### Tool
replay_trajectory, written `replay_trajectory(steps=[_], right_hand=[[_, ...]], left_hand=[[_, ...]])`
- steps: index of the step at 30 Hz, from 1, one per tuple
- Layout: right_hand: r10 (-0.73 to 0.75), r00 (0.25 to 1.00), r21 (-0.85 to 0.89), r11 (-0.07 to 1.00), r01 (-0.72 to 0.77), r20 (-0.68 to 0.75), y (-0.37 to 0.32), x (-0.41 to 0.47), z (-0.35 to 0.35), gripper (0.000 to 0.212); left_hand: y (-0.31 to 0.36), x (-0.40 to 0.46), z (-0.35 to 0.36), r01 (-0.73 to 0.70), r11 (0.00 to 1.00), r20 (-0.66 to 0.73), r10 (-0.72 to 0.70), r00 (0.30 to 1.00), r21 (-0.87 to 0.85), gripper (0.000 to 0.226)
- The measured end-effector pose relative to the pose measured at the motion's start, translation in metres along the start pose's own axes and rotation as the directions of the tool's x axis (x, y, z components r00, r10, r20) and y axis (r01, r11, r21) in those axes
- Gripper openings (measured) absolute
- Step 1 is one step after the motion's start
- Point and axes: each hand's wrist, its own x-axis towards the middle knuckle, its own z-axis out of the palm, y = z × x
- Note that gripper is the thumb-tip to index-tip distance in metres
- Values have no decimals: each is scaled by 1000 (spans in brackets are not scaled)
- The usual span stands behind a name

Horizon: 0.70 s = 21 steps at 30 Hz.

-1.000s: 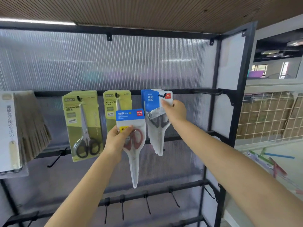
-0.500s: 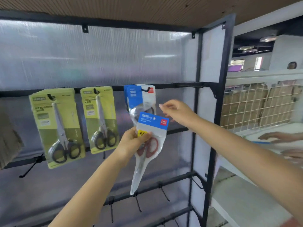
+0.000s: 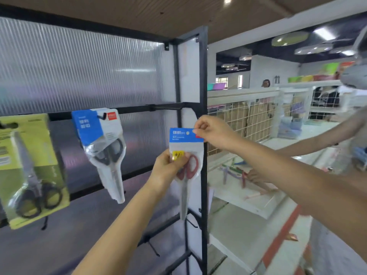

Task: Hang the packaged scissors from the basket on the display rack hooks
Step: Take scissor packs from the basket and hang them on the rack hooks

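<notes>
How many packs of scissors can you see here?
3 in view: a green-carded pack hanging at far left, a blue-topped pack on the next hook, possibly with more behind it, and a red-handled pack held in both hands.

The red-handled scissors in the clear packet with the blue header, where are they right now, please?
Centre of the head view: the red-handled scissors packet is off the hooks, held by the left hand and right hand, before the black rack post.
</notes>
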Motion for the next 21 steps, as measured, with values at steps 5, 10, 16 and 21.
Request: replay_trajectory(steps=[5,10,16,21], right_hand=[[-17,997,-35,999,15,-72,7,19,-19,10],[-45,994,-14,999,44,-101,5,44,-20,3],[-76,985,-20,997,74,-154,-1,72,-19,9],[-52,989,16,998,55,-135,5,83,-14,8]], left_hand=[[-4,18,16,34,993,-85,-44,995,-109,8],[1,38,9,-17,997,-163,5,987,-76,10],[14,59,0,-44,997,-188,32,982,-56,9],[9,68,-2,-21,999,-196,12,981,-42,10]])
